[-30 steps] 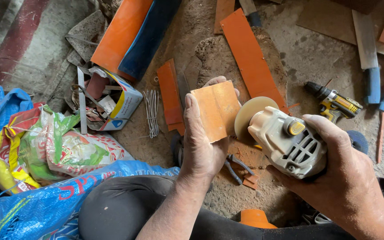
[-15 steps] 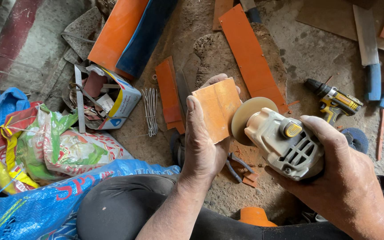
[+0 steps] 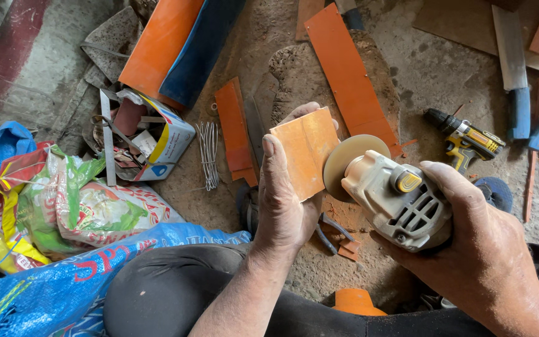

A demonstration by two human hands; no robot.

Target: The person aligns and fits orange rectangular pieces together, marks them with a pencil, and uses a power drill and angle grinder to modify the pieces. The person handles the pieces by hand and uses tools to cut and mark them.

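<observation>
My left hand [image 3: 282,209] grips a small orange rectangular piece [image 3: 307,150], thumb across its front and fingers behind it. My right hand [image 3: 469,249] holds a grey angle grinder [image 3: 400,200] with a yellow button. Its round beige disc [image 3: 344,163] sits against the right edge of the orange piece. Both hands are above my dark-trousered knee [image 3: 169,287] and the dirt floor.
Orange strips [image 3: 344,75] and offcuts [image 3: 235,134] lie on the floor, with a bundle of wire [image 3: 207,153], a cardboard box of scraps [image 3: 148,134], a yellow-black cordless drill [image 3: 469,140], pliers [image 3: 332,231], blue-handled blades [image 3: 516,75], and plastic sacks [image 3: 63,206] at left.
The grinder disc has shifted slightly left, closer onto the orange piece's edge. Both hands otherwise keep their places.
</observation>
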